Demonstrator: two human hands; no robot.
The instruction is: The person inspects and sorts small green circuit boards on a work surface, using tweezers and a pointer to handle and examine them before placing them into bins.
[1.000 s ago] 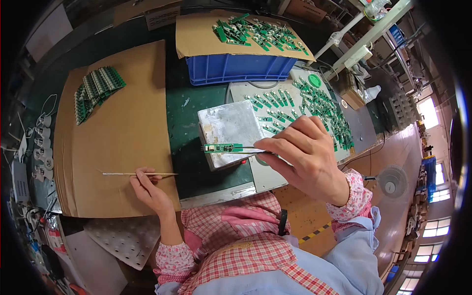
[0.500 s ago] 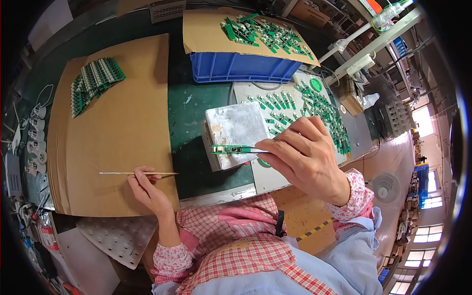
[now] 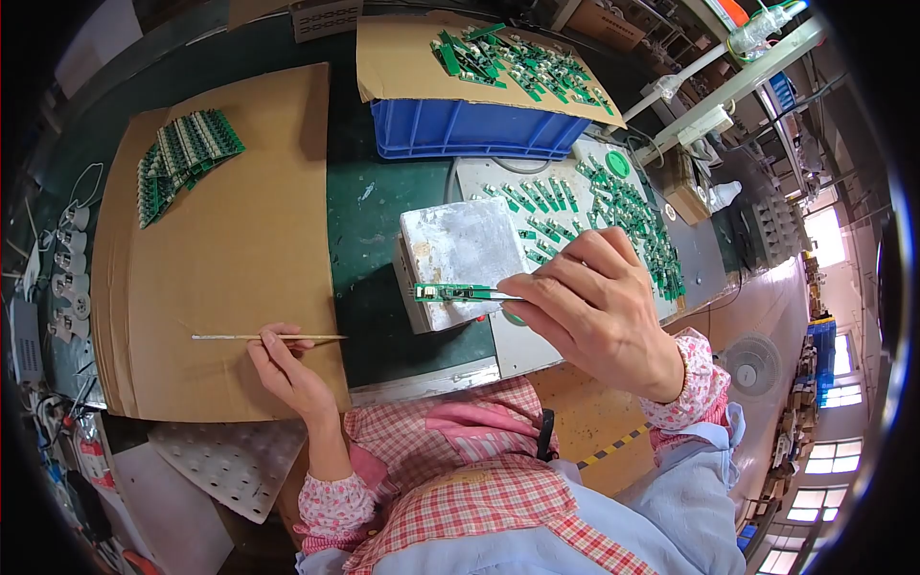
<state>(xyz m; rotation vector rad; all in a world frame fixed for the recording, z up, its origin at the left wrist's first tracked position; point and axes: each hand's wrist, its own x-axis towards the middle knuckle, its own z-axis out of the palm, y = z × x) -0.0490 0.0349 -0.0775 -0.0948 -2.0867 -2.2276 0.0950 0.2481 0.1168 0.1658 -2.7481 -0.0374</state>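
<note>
Circuit board [image 3: 450, 291], light and stiff, sits in tweezers [image 3: 498, 295] pinched by our right hand [image 3: 599, 307] over the solder pot [image 3: 458, 257]. Our left hand [image 3: 287, 369] grips a thin stick [image 3: 259, 337]. We judge its bare end safest to hold.

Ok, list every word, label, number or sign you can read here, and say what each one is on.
No text can be read in this view.
Small green circuit board held in tweezers by the right hand: any markings too small to read.
Circuit boards on the cardboard over the blue crate: markings too small.
Thin stick in the left hand: no lettering visible.
Round green sticker: blurred.
</note>
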